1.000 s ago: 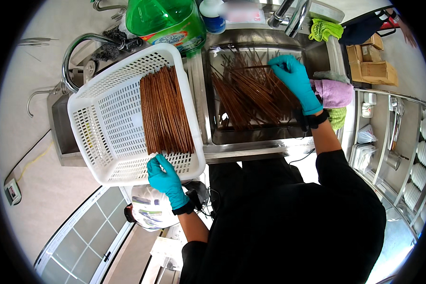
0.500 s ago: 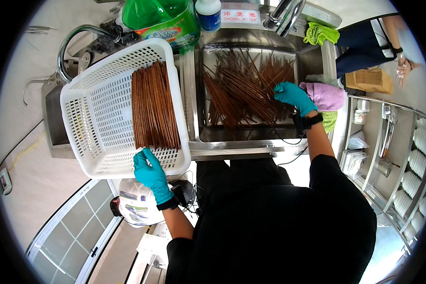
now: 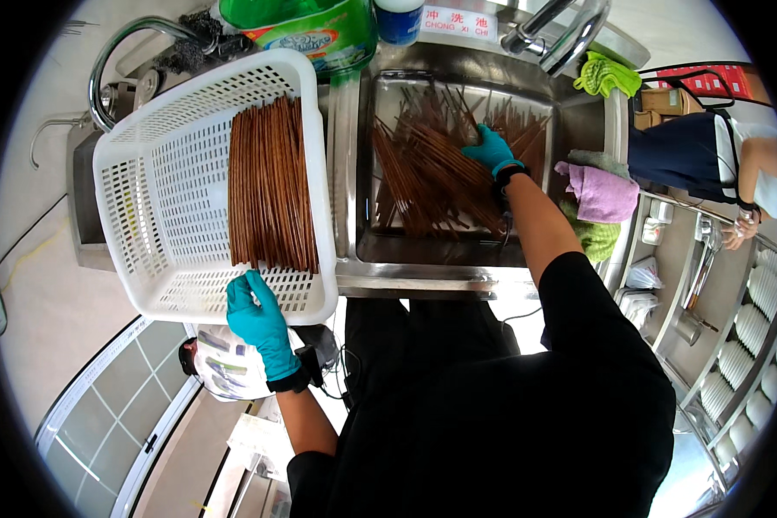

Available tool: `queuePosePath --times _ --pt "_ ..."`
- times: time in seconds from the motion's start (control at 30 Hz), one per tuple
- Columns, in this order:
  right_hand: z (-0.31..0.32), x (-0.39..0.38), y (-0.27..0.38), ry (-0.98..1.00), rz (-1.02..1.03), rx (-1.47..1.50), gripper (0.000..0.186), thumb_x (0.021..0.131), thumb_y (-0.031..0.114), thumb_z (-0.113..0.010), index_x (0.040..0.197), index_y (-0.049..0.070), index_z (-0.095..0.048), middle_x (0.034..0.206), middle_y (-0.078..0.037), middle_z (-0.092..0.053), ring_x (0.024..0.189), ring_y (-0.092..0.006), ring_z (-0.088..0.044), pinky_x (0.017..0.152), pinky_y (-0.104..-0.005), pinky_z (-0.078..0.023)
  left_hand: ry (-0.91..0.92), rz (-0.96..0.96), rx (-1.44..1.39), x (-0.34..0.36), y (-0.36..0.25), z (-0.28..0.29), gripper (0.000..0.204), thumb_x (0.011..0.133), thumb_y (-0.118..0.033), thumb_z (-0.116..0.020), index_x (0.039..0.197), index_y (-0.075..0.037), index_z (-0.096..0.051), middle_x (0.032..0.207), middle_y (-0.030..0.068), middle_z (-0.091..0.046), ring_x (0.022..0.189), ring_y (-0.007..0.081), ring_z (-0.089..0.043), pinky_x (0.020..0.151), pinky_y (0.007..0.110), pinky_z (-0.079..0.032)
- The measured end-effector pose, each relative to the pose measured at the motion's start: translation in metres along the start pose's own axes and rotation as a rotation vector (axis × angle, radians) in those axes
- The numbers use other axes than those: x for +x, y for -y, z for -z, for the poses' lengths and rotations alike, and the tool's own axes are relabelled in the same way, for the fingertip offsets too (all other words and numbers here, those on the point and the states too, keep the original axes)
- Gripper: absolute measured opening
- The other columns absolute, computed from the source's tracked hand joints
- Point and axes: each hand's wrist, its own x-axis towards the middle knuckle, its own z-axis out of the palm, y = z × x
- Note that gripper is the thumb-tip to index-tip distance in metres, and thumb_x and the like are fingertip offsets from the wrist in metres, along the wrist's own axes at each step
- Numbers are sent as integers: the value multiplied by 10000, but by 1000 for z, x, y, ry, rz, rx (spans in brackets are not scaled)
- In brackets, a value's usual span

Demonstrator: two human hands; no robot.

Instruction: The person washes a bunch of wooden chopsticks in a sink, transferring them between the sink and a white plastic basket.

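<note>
In the metal sink basin [image 3: 457,249] lies a jumbled heap of brown chopsticks [image 3: 440,168], pointing several ways. My right hand [image 3: 494,151], in a teal glove, reaches into the heap with thumb and fingers round some sticks. The fingertips are partly hidden among them. To the left, a white slotted plastic basket [image 3: 319,173] holds an even row of chopsticks [image 3: 272,186] lying side by side along its right part. My left hand [image 3: 257,315], also gloved, is over the basket's near rim. Its bent fingers are slightly apart by the row's near ends, and nothing shows in them.
Behind the basket stand a green detergent jug [image 3: 315,34], a white-and-blue bottle [image 3: 397,22] and a curved tap [image 3: 104,69]. Another tap [image 3: 570,39] overhangs the sink. Cloths [image 3: 600,192] drape its right edge. Another person [image 3: 699,151] stands at the right, by a dish rack [image 3: 734,363].
My right hand has moved left and away from me, deeper into the heap. My left hand stays by the row's near ends. The view has shifted, and the other person has moved nearer.
</note>
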Motion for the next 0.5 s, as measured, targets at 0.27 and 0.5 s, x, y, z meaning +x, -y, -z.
queuePosePath --times 0.27,0.5 --pt "-40 -48 48 123 -81 -323 1072 542 614 -756 1302 -27 -356 1274 -211 -448 1139 -355 -483 892 -450 -462 4 16 3 3 -4 -1 181 882 -141 -544 758 -10 -563 660 84 -518 558 189 -489 529 307 -396" --pt "-59 -55 83 79 -82 -359 889 593 481 -774 1258 13 -413 1207 -200 -500 1032 -342 -536 835 -430 -475 -4 -7 67 0 -2 -8 204 873 -147 -554 703 -38 -523 635 86 -507 532 235 -503 520 340 -397"
